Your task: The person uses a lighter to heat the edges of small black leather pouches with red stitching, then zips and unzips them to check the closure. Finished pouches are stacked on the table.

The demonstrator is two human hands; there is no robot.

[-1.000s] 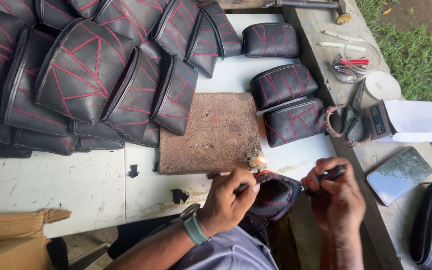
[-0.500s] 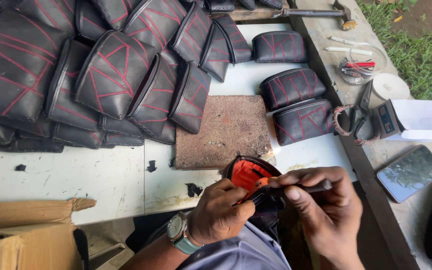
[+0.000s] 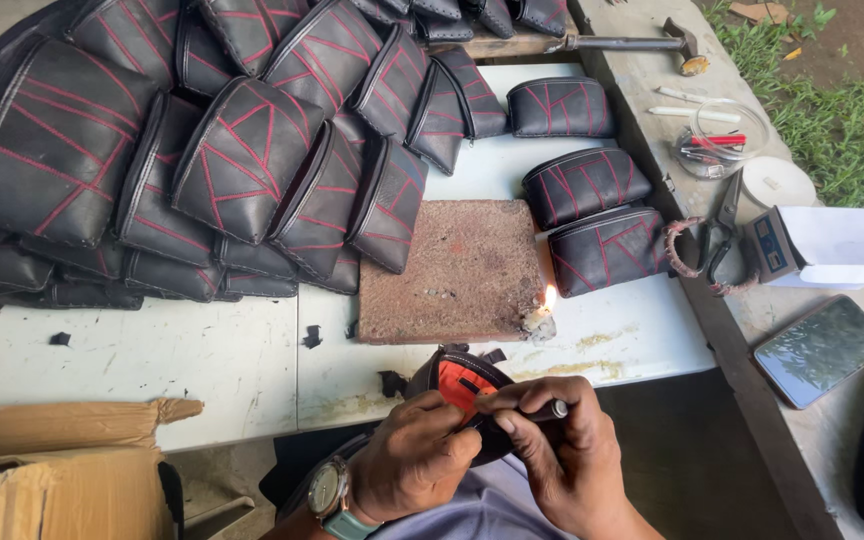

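A small black pouch (image 3: 455, 380) with an orange-red lining is held open near the table's front edge. My left hand (image 3: 414, 462), with a wristwatch, grips its lower left side. My right hand (image 3: 552, 450) pinches its right rim and also holds a thin dark tool (image 3: 548, 410) lying across the fingers. Just beyond the pouch a short lit candle stub (image 3: 540, 316) burns at the corner of a brown stone slab (image 3: 452, 268).
Many black pouches with red stitching (image 3: 222, 150) are piled at the back left; three more (image 3: 592, 215) lie right of the slab. Scissors (image 3: 720, 235), a phone (image 3: 820, 348), a small box (image 3: 832, 245) and a hammer (image 3: 632, 42) lie on the concrete ledge. A cardboard box (image 3: 52, 480) sits lower left.
The pouch has been turned so its orange lining faces up, and both hands have closed in on its rim. The view has shifted slightly.
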